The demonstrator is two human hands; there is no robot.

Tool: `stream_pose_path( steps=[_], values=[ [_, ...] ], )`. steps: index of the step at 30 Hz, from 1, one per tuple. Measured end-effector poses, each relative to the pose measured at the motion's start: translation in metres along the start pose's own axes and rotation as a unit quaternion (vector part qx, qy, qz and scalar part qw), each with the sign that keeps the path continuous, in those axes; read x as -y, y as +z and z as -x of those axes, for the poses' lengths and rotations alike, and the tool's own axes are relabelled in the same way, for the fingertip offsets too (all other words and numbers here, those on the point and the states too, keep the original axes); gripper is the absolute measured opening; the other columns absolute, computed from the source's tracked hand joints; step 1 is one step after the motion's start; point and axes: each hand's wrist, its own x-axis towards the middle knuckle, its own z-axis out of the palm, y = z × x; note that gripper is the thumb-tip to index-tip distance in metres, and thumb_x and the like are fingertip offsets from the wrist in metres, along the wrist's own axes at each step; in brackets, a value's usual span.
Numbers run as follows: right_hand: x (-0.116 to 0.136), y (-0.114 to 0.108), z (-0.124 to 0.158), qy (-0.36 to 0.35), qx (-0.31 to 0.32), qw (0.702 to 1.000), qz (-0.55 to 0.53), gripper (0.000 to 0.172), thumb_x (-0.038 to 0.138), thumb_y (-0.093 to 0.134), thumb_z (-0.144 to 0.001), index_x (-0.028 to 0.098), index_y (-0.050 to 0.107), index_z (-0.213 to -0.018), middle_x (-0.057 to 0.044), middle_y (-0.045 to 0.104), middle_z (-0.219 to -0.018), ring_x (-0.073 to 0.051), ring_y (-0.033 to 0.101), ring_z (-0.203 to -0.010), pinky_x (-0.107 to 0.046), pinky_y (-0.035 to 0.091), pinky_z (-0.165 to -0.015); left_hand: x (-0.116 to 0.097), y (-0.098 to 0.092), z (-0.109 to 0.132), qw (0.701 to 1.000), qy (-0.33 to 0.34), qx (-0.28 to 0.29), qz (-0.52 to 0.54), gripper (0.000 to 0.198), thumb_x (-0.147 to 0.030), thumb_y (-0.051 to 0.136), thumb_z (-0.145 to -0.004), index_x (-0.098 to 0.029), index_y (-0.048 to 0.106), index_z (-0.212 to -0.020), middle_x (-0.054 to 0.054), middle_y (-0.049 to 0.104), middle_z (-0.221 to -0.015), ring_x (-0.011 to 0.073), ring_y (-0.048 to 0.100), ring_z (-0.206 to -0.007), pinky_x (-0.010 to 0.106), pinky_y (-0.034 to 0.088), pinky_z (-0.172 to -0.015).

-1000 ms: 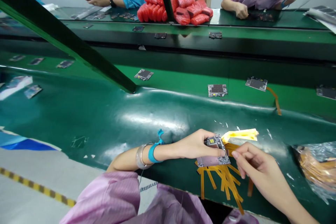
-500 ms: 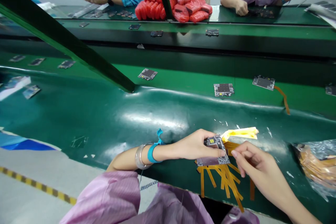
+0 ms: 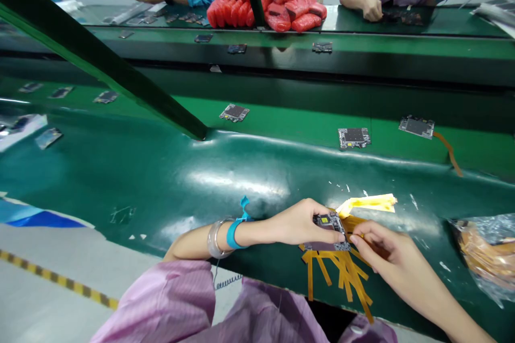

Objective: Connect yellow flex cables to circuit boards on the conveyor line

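Note:
My left hand [image 3: 303, 225] grips a circuit board [image 3: 328, 233] between thumb and fingers, just above the green bench mat. A small yellow square marks the board's upper part. At its right edge, my right hand [image 3: 382, 252] pinches an orange flex cable [image 3: 362, 236], mostly hidden by the fingers. Beneath the board a bunch of orange flex cables [image 3: 346, 273] fans out over the mat toward the bench's front edge. Bright yellow strips [image 3: 370, 203] lie just beyond the hands. A blue wrist strap [image 3: 232, 235] circles my left wrist.
Circuit boards ride on the green belt [image 3: 289, 123], one [image 3: 417, 126] trailing an orange cable. A clear bag of flex cables [image 3: 486, 257] lies at right. A slanting green post [image 3: 120, 69] rises at left. Red bundles [image 3: 281, 2] and co-workers are across the line.
My right fingers have moved left to the board's edge and closed on an orange cable. Boards on the near belt have shifted right; those on the far belt slightly left.

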Motion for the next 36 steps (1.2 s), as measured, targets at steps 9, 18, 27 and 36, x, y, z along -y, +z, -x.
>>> stream_pose_path(
  steps=[9, 18, 27, 36],
  values=[
    [0.004, 0.002, -0.001, -0.018, 0.005, 0.999, 0.041, 0.029, 0.046, 0.047, -0.1, 0.024, 0.061, -0.087, 0.002, 0.054, -0.066, -0.016, 0.047, -0.058, -0.028, 0.037, -0.055, -0.006, 0.005, 0.004, 0.999, -0.025, -0.028, -0.021, 0.023, -0.033, 0.069, -0.079, -0.014, 0.062, -0.07, -0.004, 0.053, -0.058, 0.0064, 0.045, -0.051, 0.019, 0.027, -0.045],
    [0.011, -0.009, -0.023, 0.011, -0.008, 0.995, -0.101, 0.042, 0.056, 0.046, -0.099, 0.023, 0.07, -0.108, -0.01, 0.07, -0.114, -0.028, 0.065, -0.107, -0.04, 0.049, -0.098, -0.01, -0.005, 0.003, 0.997, -0.011, -0.054, -0.057, 0.036, -0.048, 0.065, -0.085, -0.015, 0.06, -0.073, -0.004, 0.05, -0.062, 0.0081, 0.044, -0.055, 0.021, 0.031, -0.049],
    [0.027, -0.023, -0.109, 0.002, 0.055, 0.979, -0.197, 0.027, 0.042, 0.079, -0.08, 0.016, 0.076, -0.087, -0.008, 0.077, -0.087, -0.023, 0.074, -0.082, -0.033, 0.06, -0.079, -0.01, -0.084, -0.003, 0.866, 0.099, -0.284, -0.399, 0.031, -0.028, 0.031, -0.103, -0.017, 0.051, -0.124, 0.012, 0.066, -0.12, 0.0181, 0.064, -0.107, 0.031, 0.052, -0.093],
    [0.035, -0.076, -0.208, -0.055, -0.197, 0.971, -0.121, 0.028, 0.036, 0.06, -0.101, 0.015, 0.066, -0.118, -0.009, 0.065, -0.123, -0.026, 0.065, -0.108, -0.046, 0.054, -0.093, -0.026, -0.278, -0.009, 0.815, -0.01, -0.274, -0.51, 0.088, 0.003, 0.05, -0.066, -0.01, 0.032, -0.152, 0.02, 0.038, -0.156, 0.0387, 0.025, -0.148, 0.054, 0.032, -0.111]
  ],
)
